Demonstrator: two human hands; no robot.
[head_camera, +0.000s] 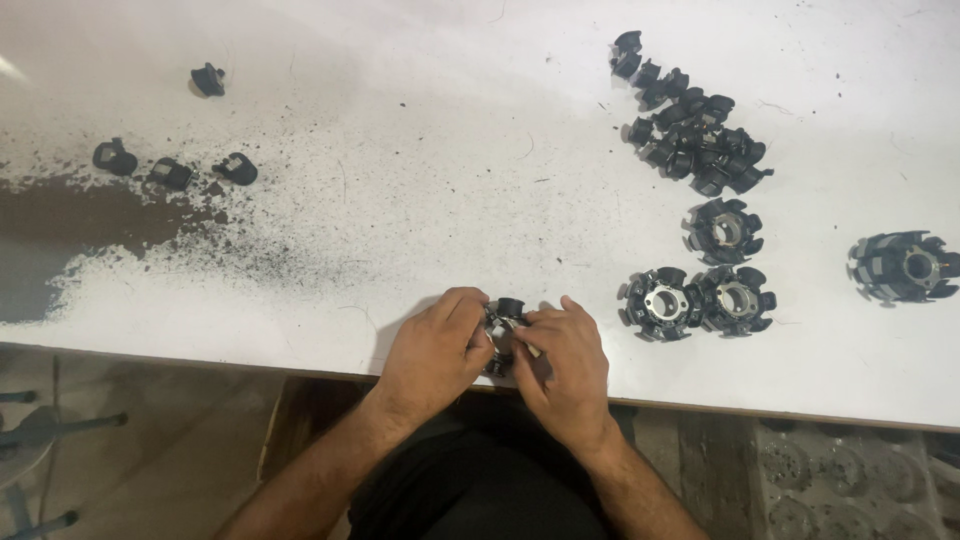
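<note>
left hand (432, 350) + right hand (563, 358): fingers of both closed around 1 round black-and-metal toothed ring part (503, 326), braced at near edge of white worktop (400, 200) | right of it: 4 finished rings, nearest (660, 304) | beyond those: pile of small black clips (690, 130), within reach

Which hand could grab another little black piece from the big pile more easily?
Probably the right hand: the pile of black pieces lies on its side of the table; the left hand sits farther away.
</note>
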